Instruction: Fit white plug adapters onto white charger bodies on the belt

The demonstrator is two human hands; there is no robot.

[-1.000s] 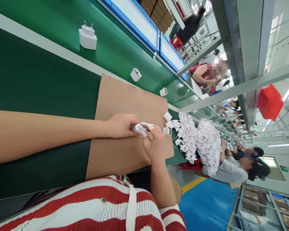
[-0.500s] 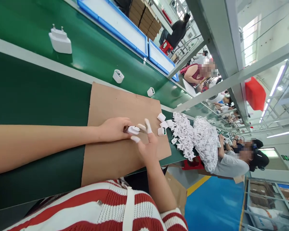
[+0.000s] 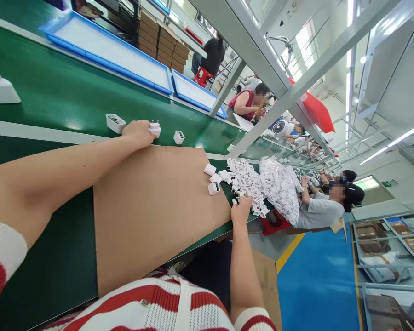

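My left hand (image 3: 138, 134) reaches over the far edge of the cardboard sheet (image 3: 152, 197), its fingers closed around a white plug adapter (image 3: 155, 129) whose two prongs point up. Beside that hand lies an open white housing (image 3: 115, 123); another small white housing (image 3: 179, 137) sits to the right, on the green surface. My right hand (image 3: 241, 209) is at the near edge of a heap of small white plastic parts (image 3: 243, 177), fingers pinched; what they hold, if anything, is too small to make out. Several white housings (image 3: 214, 188) lie at the cardboard's right edge.
A bulging clear bag of white parts (image 3: 279, 184) lies past the heap, near a co-worker in a grey shirt (image 3: 319, 209). Blue-rimmed trays (image 3: 106, 50) line the far side. A metal frame post (image 3: 258, 126) slants across. A larger white adapter (image 3: 2, 87) stands far left.
My hands were together over the cardboard with a white piece; now they are apart. The left has moved to the far green surface with the adapter, the right to the heap. The view has shifted.
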